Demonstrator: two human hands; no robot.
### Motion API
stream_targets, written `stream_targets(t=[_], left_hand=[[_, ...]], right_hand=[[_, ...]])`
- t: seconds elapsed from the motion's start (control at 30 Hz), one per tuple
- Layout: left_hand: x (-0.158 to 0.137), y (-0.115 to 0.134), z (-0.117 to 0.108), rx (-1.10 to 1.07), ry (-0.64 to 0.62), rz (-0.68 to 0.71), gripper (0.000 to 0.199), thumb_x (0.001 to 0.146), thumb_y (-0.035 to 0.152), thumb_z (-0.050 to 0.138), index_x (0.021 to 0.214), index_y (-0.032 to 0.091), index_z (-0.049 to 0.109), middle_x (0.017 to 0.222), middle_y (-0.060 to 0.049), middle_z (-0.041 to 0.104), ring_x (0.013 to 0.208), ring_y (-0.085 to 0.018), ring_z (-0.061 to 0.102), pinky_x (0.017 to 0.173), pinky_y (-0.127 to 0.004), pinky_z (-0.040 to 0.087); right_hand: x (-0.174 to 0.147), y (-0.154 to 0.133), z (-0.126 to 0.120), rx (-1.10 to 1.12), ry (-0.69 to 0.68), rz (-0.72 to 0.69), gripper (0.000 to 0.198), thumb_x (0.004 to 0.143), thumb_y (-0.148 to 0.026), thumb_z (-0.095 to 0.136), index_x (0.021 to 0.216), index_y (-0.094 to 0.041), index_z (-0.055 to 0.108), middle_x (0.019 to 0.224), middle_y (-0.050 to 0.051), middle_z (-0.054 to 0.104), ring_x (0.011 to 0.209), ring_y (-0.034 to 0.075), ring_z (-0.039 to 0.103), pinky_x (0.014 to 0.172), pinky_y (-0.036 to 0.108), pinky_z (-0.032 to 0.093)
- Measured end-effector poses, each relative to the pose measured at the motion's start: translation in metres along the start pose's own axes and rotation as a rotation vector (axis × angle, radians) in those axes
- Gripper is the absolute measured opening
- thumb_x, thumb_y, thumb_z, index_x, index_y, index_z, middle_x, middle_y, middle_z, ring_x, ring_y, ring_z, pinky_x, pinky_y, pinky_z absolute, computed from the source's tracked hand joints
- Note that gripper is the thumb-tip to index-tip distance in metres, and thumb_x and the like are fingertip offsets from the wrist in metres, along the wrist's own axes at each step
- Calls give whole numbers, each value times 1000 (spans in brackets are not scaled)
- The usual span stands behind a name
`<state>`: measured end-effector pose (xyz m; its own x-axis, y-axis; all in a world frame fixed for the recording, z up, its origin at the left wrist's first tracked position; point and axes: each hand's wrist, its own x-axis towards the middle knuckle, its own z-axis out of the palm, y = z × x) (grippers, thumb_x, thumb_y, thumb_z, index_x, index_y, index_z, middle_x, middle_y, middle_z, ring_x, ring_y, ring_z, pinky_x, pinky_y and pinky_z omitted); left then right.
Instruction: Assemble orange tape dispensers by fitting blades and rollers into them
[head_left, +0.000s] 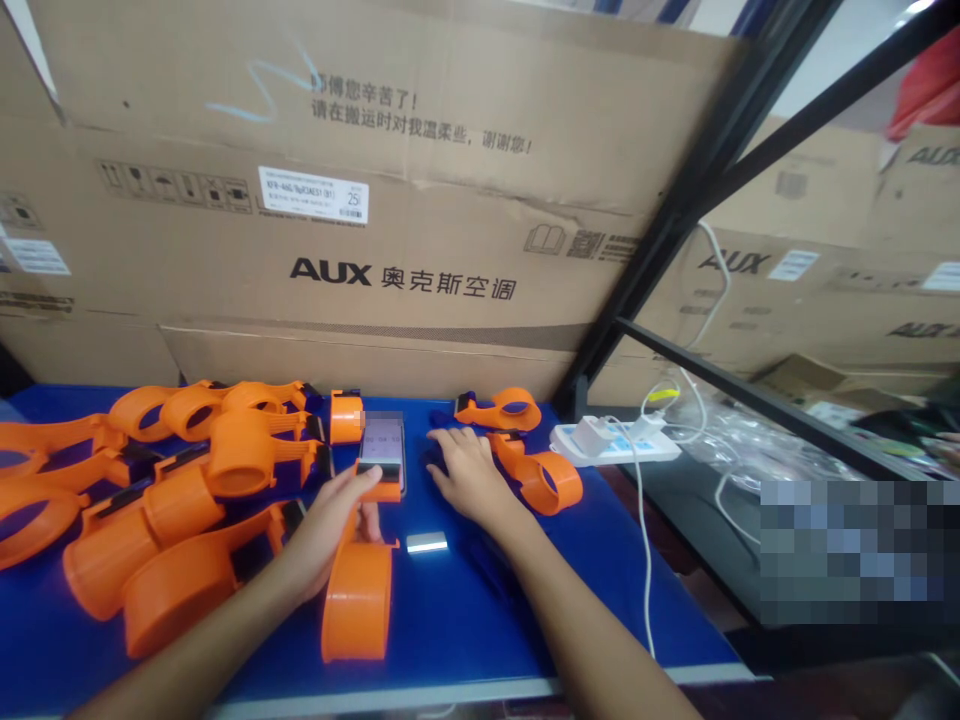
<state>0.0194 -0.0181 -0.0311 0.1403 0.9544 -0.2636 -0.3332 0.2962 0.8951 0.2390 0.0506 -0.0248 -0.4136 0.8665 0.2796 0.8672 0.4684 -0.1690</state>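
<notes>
My left hand (326, 525) grips an orange tape dispenser (358, 605) by its handle end, thumb on top. The round core of that dispenser points toward me, over the blue table. My right hand (471, 478) is low over the table with its fingers apart, and I see nothing held in it. Just beyond the left thumb lies a phone (384, 440) with its screen lit. A small shiny metal strip (427, 543) rests on the table between my hands. Close to my right hand are two orange dispensers, a nearer one (551, 482) and a farther one (511, 410).
Several orange tape dispensers (240, 450) crowd the left side of the blue table (450, 640). A white power strip (615, 442) with plugs and cables sits at the right edge. Large cardboard boxes (420, 230) stand behind, beside a black metal frame (667, 230).
</notes>
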Motion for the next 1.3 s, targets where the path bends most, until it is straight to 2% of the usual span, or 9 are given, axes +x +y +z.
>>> stream_targets(t=[0.1, 0.3, 0.57, 0.67, 0.8, 1.03, 1.13, 1.3], left_hand=[[1, -1, -1, -7, 14, 11, 43, 80, 57, 77, 88, 21, 57, 53, 2, 62, 43, -15, 57, 46, -24, 48], [-2, -2, 0, 30, -20, -11, 45, 82, 57, 76, 100, 21, 58, 63, 1, 66, 45, -15, 62, 44, -24, 49], [-7, -3, 2, 49, -83, 31, 42, 85, 55, 76, 100, 20, 57, 67, 3, 64, 49, -14, 64, 50, -25, 54], [-7, -3, 1, 83, -110, 26, 41, 84, 51, 78, 101, 20, 58, 69, 3, 64, 49, -13, 65, 51, -25, 54], [-6, -1, 0, 160, -82, 30, 38, 84, 47, 79, 100, 18, 61, 71, 1, 66, 50, -13, 65, 50, -23, 52], [-7, 4, 4, 184, -93, 26, 35, 87, 43, 76, 106, 16, 64, 74, -1, 68, 50, -14, 66, 50, -25, 52], [-8, 6, 4, 184, -108, 34, 37, 89, 44, 74, 111, 17, 63, 75, -1, 68, 51, -13, 66, 51, -25, 52], [-7, 9, 2, 180, -120, 58, 38, 90, 46, 73, 113, 18, 60, 80, -3, 71, 52, -12, 66, 52, -25, 51]], right_hand=[[-1, -3, -1, 63, -8, -38, 42, 93, -18, 64, 134, -21, 57, 130, 14, 61, 113, 29, 54, 92, 41, 40], [-2, -9, -7, 194, -46, -114, 29, 92, -8, 61, 119, -20, 65, 115, 9, 66, 106, 23, 61, 94, 39, 42], [-5, -15, -20, 427, 111, -123, 22, 96, -14, 60, 116, -20, 68, 104, 7, 70, 80, 18, 63, 76, 32, 52], [-6, -18, -22, 469, 143, -149, 22, 96, -14, 59, 114, -21, 69, 103, 7, 70, 85, 19, 65, 78, 33, 54], [-7, -22, -23, 516, 155, -175, 24, 98, -13, 56, 115, -23, 70, 106, 8, 71, 96, 22, 68, 85, 35, 55], [-12, -30, -25, 577, 118, -191, 27, 98, -14, 55, 120, -23, 69, 112, 8, 71, 102, 23, 69, 88, 38, 57], [-12, -31, -25, 608, 148, -167, 27, 99, -14, 55, 120, -23, 68, 109, 8, 71, 98, 22, 69, 87, 37, 58], [-14, -35, -31, 651, 213, -92, 22, 99, -20, 60, 119, -24, 69, 94, 4, 70, 80, 18, 68, 76, 33, 58]])
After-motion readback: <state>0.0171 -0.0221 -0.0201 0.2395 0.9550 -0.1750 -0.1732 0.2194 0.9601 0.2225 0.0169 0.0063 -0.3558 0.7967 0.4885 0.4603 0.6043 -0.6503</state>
